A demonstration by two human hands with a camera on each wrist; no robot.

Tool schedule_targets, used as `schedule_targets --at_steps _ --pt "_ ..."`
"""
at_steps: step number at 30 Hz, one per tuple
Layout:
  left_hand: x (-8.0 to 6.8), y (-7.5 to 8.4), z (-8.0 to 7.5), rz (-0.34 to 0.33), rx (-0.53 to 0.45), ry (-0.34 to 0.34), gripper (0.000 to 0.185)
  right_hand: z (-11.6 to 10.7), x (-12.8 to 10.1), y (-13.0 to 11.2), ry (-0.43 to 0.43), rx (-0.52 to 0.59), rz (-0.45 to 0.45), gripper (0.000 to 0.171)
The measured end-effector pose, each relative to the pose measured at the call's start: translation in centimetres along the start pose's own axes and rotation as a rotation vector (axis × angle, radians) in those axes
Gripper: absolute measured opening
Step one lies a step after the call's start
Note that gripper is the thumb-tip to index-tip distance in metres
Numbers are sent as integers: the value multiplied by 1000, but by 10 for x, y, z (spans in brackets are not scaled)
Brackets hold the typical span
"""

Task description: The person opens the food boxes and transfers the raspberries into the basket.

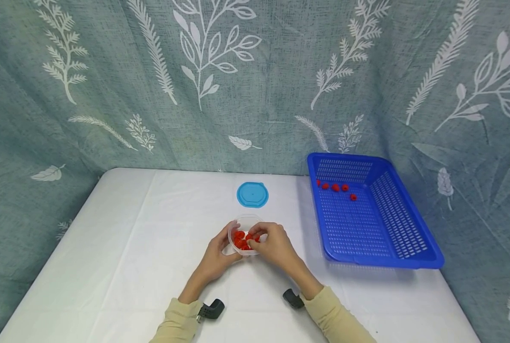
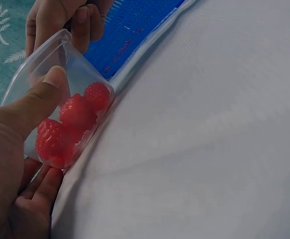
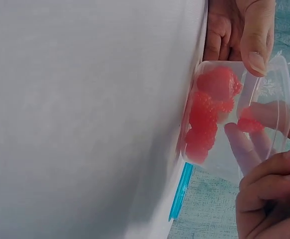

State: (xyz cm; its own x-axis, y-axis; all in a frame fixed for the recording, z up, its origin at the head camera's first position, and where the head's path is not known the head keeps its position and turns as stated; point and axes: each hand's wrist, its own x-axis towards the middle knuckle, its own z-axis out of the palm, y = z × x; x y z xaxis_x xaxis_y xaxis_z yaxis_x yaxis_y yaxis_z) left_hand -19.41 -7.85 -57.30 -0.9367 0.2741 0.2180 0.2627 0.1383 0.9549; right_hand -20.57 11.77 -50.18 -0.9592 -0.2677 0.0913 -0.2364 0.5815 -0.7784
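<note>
A clear plastic container [image 1: 247, 222] stands on the white table with several red raspberries [image 1: 239, 240] lying in its bottom. My left hand [image 1: 215, 256] grips it from the left, thumb on the near side wall and fingers around the far side and base. My right hand [image 1: 275, 245] reaches over the rim from the right, its fingertips inside. Seen through the wall in the right wrist view, thumb and finger pinch one raspberry [image 3: 249, 121] above the others. In the left wrist view, the raspberries [image 2: 78, 113] rest against the container's bottom.
A round blue lid [image 1: 252, 195] lies flat behind the container. At the right, a blue plastic basket [image 1: 377, 259] holds several raspberries [image 1: 335, 187] near its back left corner. A green leaf-patterned curtain [image 1: 272, 85] hangs behind the table [image 1: 122, 267].
</note>
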Motion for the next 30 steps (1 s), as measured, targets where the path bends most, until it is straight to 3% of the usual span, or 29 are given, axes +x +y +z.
schedule_targets --at_steps 5,15,30 --pt "0 1 1 -12 28 7 86 -1 -1 -1 -22 -49 -11 20" --pt "0 2 0 -19 40 4 86 -10 -8 -4 -21 -27 2 15" --pt "0 1 1 -49 24 10 89 -50 -35 -27 28 149 0 17"
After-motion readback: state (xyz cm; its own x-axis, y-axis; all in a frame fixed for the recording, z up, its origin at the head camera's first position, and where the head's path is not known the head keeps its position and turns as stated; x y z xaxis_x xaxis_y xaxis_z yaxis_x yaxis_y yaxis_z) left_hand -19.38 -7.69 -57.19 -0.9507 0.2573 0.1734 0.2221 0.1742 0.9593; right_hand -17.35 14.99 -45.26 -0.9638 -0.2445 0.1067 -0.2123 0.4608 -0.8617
